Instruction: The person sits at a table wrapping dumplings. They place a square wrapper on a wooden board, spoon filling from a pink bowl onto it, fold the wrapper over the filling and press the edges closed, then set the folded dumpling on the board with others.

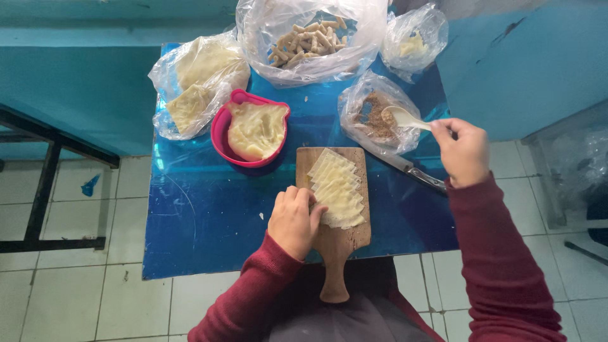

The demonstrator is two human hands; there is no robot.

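Head view: the left hand point(294, 220) rests loosely curled, fingers bent, on the left edge of a fanned stack of thin pale dough sheets point(337, 188) lying on a wooden board point(335, 240) at the near middle of the blue table point(202, 215). The right hand point(463, 151), to the right and farther off, is closed in a pinch around the handle of a white spoon point(405, 118), whose bowl sits in an open plastic bag of brown filling point(375, 117). A pink bowl of pale paste point(252, 130) stands left of the board, a knife point(415, 172) lies just right of it, and further bags point(310, 39) line the far edge.
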